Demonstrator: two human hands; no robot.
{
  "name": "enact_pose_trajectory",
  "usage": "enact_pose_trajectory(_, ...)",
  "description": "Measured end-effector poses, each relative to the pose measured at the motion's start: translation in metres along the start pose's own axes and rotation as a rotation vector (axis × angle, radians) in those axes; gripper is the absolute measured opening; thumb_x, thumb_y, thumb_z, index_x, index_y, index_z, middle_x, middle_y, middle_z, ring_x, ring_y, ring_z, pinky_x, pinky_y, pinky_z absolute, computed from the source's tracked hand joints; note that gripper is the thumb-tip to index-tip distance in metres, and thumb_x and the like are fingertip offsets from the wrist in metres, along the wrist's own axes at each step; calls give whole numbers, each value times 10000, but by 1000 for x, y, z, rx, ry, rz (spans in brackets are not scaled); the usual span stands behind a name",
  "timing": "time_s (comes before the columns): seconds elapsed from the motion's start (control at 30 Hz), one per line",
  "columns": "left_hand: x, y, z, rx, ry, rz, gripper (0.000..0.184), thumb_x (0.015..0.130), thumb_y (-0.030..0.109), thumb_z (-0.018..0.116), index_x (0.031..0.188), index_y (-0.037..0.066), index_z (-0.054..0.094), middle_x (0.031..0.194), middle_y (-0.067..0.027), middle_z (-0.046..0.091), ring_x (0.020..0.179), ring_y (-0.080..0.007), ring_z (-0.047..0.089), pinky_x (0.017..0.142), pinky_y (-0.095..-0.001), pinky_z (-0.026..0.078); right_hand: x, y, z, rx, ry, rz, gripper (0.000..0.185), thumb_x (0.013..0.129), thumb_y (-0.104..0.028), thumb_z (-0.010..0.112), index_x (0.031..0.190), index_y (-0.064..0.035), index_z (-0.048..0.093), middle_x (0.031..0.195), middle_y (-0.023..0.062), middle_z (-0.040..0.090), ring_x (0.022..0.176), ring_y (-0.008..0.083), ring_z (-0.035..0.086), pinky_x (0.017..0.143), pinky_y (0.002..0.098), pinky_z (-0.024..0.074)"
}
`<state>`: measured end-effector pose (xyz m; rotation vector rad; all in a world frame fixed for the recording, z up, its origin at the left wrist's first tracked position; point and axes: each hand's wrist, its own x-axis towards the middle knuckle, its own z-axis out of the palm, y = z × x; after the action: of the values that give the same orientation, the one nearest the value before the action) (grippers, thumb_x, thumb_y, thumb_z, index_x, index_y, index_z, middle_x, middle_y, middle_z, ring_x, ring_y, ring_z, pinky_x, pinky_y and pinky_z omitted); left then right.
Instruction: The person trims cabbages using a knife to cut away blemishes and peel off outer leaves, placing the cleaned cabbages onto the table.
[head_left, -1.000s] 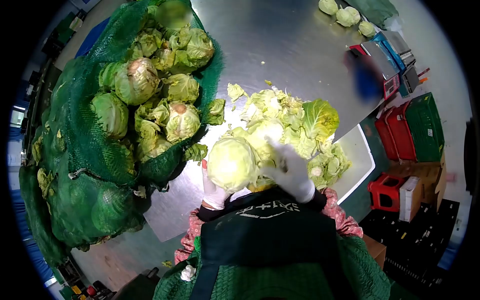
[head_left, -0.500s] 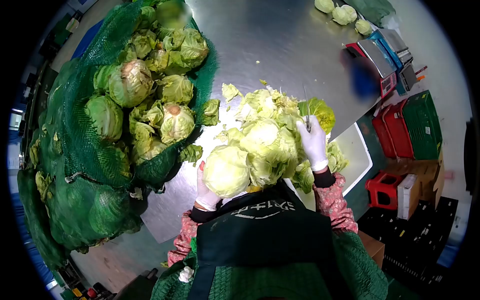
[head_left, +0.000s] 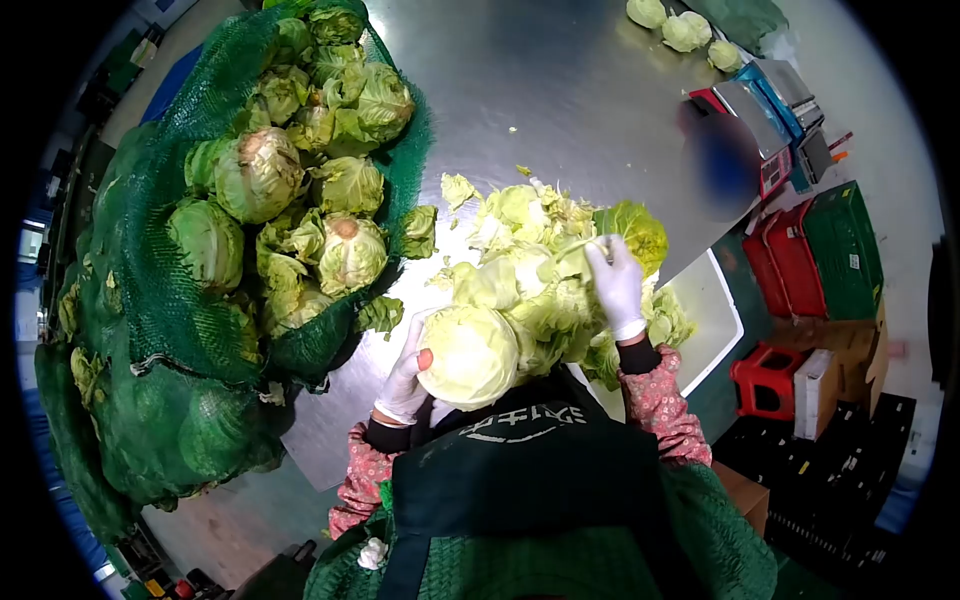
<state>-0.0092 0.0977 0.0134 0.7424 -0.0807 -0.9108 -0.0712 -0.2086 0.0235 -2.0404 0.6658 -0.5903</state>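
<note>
My left hand [head_left: 404, 383], in a white glove, is wrapped round the left side of a trimmed pale cabbage [head_left: 468, 357] close to my apron. One fingertip shows bare through the glove. My right hand [head_left: 616, 283], also gloved, is closed on a thin knife [head_left: 577, 246], which points left over a heap of loose cabbage leaves [head_left: 540, 215]. The knife's handle is hidden in the fingers. A greener leaf [head_left: 636, 234] lies just beyond the right hand.
At left, an open green net sack [head_left: 165, 290] holds several untrimmed cabbages [head_left: 258, 175]. A white bin [head_left: 712, 310] with leaves is at the right table edge. Several pale cabbages [head_left: 686, 32] and a scale [head_left: 750, 118] sit far right. Crates [head_left: 845, 250] and a red stool [head_left: 768, 382] stand beyond.
The held cabbage has shifted right and turned in my left hand. My right hand moved up and right from beside it, then lowered slightly; the knife swung from pointing up to pointing left.
</note>
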Motion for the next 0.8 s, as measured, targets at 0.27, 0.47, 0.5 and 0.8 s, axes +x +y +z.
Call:
enact_pose_trajectory(0.27, 31, 4, 19, 670, 100, 187, 835, 727, 265, 820, 1402, 59, 375, 1372, -166, 474, 1287, -311, 481, 1071, -402, 410, -48, -77, 8, -139, -437, -230, 642, 836, -372, 722, 1401, -147, 516, 943, 118, 610, 811, 244, 647, 669, 334, 494)
enact_pose_trajectory(0.47, 39, -16, 32, 1471, 36, 460, 932, 666, 356, 838, 1411, 68, 358, 1452, -236, 334, 1298, -430, 439, 1029, -448, 460, -39, -17, 27, -169, -344, -217, 194, 909, -287, 651, 910, -94, 679, 739, 98, 611, 669, 274, 630, 587, 366, 490)
enact_pose_trajectory(0.5, 38, -19, 34, 1504, 16, 527, 993, 657, 361, 852, 1429, 37, 318, 1501, -276, 245, 1319, -459, 415, 1006, -468, 481, -32, 5, 28, -235, -153, -273, 215, 916, -302, 646, 902, -89, 672, 723, 115, 605, 656, 281, 630, 576, 372, 488)
enact_pose_trajectory(0.8, 30, -29, 52, 1565, 84, 397, 1052, 705, 408, 841, 1467, -28, 262, 1513, -342, 205, 1363, -492, 341, 1092, -487, 386, -57, -36, -5, -184, -369, -284, 275, 942, -327, 620, 1086, -99, 670, 786, 138, 652, 705, 296, 663, 588, 383, 502)
